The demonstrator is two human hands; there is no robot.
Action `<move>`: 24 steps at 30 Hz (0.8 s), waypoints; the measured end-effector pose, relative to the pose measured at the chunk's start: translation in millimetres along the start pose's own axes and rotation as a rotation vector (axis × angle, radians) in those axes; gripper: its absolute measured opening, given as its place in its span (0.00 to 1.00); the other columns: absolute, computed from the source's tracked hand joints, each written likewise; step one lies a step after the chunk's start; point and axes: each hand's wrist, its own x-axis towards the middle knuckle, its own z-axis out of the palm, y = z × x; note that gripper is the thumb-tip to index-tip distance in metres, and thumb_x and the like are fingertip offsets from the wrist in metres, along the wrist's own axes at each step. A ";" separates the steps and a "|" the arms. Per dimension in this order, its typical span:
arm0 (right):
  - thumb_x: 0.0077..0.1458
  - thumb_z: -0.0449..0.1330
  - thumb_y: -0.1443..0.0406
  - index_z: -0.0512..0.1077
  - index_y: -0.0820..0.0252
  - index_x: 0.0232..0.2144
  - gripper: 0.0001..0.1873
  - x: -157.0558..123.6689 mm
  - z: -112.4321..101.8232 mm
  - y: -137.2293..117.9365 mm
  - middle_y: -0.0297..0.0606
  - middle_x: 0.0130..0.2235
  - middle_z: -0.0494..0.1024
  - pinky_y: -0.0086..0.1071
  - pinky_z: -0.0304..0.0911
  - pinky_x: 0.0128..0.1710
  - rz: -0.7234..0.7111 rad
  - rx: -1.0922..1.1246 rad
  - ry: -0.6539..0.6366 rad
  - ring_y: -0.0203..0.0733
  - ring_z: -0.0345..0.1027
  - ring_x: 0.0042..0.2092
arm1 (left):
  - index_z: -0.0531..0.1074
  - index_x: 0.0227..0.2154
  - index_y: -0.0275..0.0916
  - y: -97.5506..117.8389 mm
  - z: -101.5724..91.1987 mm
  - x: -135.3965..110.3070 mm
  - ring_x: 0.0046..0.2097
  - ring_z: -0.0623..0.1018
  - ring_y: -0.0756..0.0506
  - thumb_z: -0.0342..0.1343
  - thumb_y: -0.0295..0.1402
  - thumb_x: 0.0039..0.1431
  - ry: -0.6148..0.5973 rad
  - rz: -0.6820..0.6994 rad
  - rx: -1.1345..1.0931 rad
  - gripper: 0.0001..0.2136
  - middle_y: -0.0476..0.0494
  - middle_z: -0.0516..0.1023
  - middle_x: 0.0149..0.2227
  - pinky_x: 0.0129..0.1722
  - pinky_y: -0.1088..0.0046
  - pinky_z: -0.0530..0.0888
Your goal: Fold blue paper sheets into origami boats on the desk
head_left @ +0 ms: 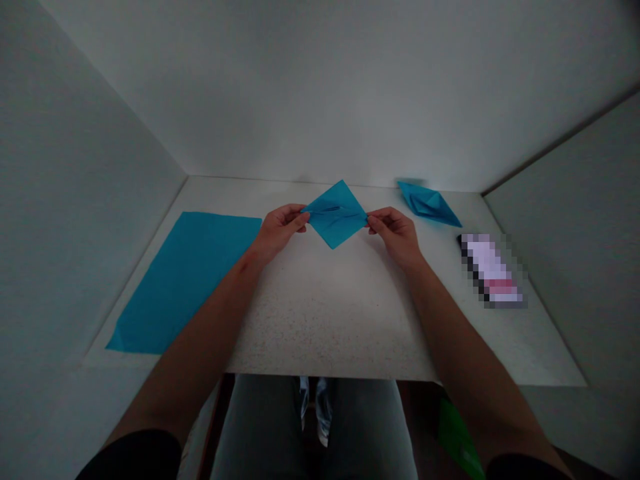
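Observation:
I hold a blue folded paper diamond (336, 215) above the middle of the white table (320, 313). My left hand (279, 230) pinches its left corner. My right hand (396, 233) pinches its right corner. Both hands have fingers closed on the paper, and the diamond stretches between them, standing roughly upright on its lower point.
A flat blue paper sheet (187, 277) lies on the table's left side. A finished blue paper boat (429, 203) sits at the back right. A blurred-out flat object (491, 269) lies to the right. Walls close in on three sides; my legs show below the table's near edge.

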 end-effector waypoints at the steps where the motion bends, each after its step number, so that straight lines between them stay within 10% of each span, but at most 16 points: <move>1: 0.53 0.75 0.39 0.81 0.51 0.38 0.26 0.1 -0.1 0.3 0.37 0.35 0.85 0.38 0.76 0.37 0.004 -0.005 -0.005 0.41 0.75 0.33 | 0.82 0.47 0.41 0.2 -0.1 0.1 0.35 0.82 0.46 0.74 0.55 0.57 0.007 0.009 0.010 0.25 0.43 0.84 0.35 0.37 0.68 0.82; 24: 0.53 0.77 0.43 0.84 0.51 0.39 0.23 -0.9 -3.7 0.3 0.32 0.28 0.77 0.35 0.67 0.29 -0.037 -0.093 -0.007 0.38 0.69 0.28 | 0.85 0.41 0.42 -1.7 1.2 0.0 0.33 0.81 0.49 0.74 0.47 0.55 0.118 0.081 0.075 0.17 0.44 0.86 0.36 0.32 0.73 0.76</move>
